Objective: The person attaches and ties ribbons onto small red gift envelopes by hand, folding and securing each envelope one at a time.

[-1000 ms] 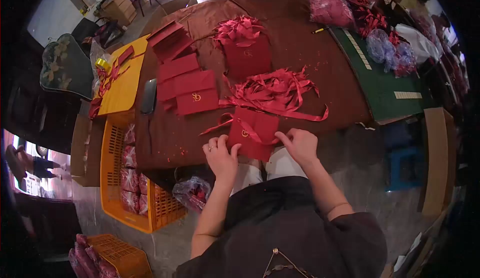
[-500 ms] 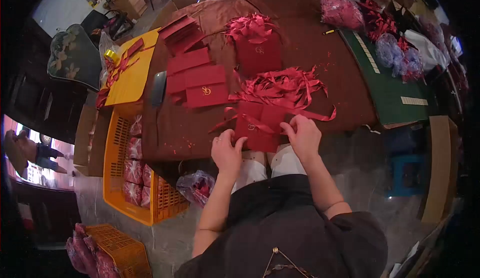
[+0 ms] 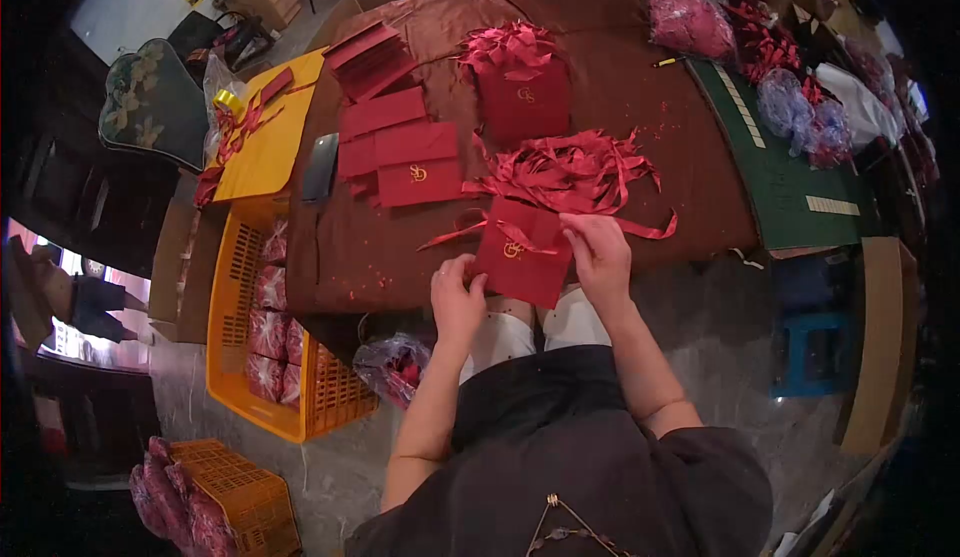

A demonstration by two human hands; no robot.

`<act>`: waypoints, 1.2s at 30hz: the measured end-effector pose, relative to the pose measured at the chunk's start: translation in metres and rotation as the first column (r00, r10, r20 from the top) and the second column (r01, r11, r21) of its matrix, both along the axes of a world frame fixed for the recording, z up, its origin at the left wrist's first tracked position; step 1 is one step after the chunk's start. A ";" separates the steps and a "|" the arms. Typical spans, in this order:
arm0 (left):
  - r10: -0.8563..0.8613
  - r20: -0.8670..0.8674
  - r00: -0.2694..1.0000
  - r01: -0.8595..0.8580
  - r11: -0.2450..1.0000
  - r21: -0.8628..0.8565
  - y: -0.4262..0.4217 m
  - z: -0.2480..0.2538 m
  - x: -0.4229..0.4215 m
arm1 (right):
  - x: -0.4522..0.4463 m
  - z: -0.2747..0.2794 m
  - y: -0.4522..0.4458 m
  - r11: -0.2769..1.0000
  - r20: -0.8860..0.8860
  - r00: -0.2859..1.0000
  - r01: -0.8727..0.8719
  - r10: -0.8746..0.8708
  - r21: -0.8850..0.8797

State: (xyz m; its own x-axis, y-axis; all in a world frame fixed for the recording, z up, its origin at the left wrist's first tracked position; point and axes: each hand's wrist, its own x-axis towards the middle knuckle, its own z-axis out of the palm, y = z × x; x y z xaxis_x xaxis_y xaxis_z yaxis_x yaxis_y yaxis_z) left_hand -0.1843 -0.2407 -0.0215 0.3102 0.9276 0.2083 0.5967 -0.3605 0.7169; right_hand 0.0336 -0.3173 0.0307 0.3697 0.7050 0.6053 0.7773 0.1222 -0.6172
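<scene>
Red pouch [image 3: 522, 275] is pinched in right grip [image 3: 602, 257]

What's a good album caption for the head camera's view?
Left hand and right hand at the edges of a red pouch, ribbons heaped beyond.

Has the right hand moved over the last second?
Yes. Judged against the ribbon pile, the right hand has moved forward, closer to the pile, and is now by the red envelope's upper right corner.
</scene>
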 end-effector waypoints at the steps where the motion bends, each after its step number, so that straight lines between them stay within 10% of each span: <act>1: 0.005 0.036 0.999 -0.004 0.999 -0.034 0.002 -0.005 -0.001 | -0.006 0.009 0.003 0.991 0.025 0.996 -0.084 0.082 0.103; 7: 0.046 0.003 0.999 -0.045 0.990 -0.130 0.002 0.014 0.004 | -0.044 -0.005 0.017 0.869 -0.123 0.861 -0.492 0.493 0.038; 11: 0.049 0.103 0.993 -0.028 0.981 -0.194 0.008 0.004 0.001 | -0.058 -0.025 0.021 0.920 -0.411 0.845 -0.390 0.343 -0.036; 20: 0.042 0.348 0.937 0.030 0.980 -0.199 0.007 0.003 0.005 | -0.059 -0.039 0.027 0.948 -0.097 0.945 -0.316 0.312 -0.030; 36: 0.105 0.193 0.976 -0.107 0.994 0.002 -0.019 0.020 0.016 | -0.054 -0.021 0.017 0.951 0.054 0.950 -0.303 0.306 -0.061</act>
